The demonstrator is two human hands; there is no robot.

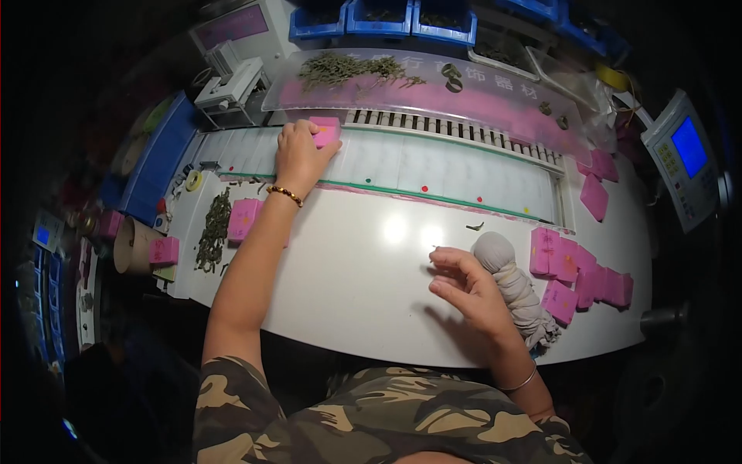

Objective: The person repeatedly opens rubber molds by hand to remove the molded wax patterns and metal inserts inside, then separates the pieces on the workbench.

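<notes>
My left hand (pixel 299 157) reaches to the far left part of the long glass-topped strip (pixel 386 158), its fingers closed on a pink block (pixel 325 130). A beaded bracelet circles that wrist. Over the white table (pixel 355 271), my right hand (pixel 468 290) is raised with thumb and fingers apart and nothing between them. Just right of it lies a twisted grey cloth bundle (pixel 519 294). Another pink block (pixel 244 219) sits beside my left forearm, near a pile of dark green pieces (pixel 213 232).
Several pink blocks (pixel 558 301) are grouped at the right. Behind the strip stands a clear shelf (pixel 495 89) bearing green pieces, with blue bins (pixel 379 17) above. A display panel (pixel 686 155) stands at the right, a blue container (pixel 154 155) at the left.
</notes>
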